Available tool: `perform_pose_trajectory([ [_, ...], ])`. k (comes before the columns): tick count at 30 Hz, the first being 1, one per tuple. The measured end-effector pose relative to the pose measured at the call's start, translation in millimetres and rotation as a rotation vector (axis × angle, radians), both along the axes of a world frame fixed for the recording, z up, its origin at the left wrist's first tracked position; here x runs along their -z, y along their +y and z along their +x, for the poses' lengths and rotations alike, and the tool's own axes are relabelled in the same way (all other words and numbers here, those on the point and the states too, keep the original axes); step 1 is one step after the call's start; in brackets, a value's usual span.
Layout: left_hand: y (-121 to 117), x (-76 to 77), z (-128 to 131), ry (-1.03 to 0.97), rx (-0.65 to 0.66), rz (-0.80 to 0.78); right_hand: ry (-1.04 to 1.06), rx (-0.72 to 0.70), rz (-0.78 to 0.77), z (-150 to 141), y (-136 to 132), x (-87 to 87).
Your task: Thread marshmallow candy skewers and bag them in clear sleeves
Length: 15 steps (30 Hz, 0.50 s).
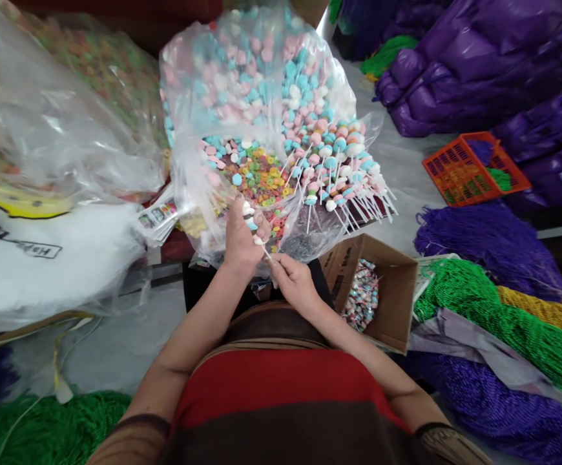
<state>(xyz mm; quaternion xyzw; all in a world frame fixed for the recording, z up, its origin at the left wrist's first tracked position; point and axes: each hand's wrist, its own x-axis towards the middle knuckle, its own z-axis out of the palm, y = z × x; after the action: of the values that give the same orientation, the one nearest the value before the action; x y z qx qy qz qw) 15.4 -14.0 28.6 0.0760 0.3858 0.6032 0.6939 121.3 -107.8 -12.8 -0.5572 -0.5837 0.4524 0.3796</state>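
My left hand is closed around a few small pastel candies, white and blue, at the mouth of a clear plastic bag. My right hand pinches a thin white stick whose tip meets the candies in my left hand. Just beyond them lies a heap of small multicoloured ring candies inside the bag. To its right is a fan of finished candy sticks, each threaded with pastel pieces. A big clear bag of loose pastel candies stands behind.
An open cardboard box with wrapped sweets sits at my right. Green cord bundles, purple cord bundles and an orange basket lie further right. Large plastic bags crowd the left. Purple sacks fill the back right.
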Motion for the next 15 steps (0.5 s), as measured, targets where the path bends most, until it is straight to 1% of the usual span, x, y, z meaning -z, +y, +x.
perform_pose_trajectory([
  [2,1,2.0,3,0.032,-0.009,0.052,0.015,0.006,-0.015,3,-1,5.6],
  [5,-1,4.5,10,0.108,-0.008,0.127,0.031,0.051,-0.008,5,-1,12.1],
  [8,1,3.6,18,0.164,-0.002,0.125,0.05,0.053,0.003,3,2,12.9],
  [10,5,3.3,22,0.155,-0.011,0.121,0.075,0.043,-0.004,4,6,10.5],
  [12,8,6.0,24,0.134,0.009,0.136,0.093,0.029,-0.017,9,12,5.1],
  [15,7,17.3,23,0.152,0.037,0.186,0.07,0.048,0.005,25,28,-12.6],
])
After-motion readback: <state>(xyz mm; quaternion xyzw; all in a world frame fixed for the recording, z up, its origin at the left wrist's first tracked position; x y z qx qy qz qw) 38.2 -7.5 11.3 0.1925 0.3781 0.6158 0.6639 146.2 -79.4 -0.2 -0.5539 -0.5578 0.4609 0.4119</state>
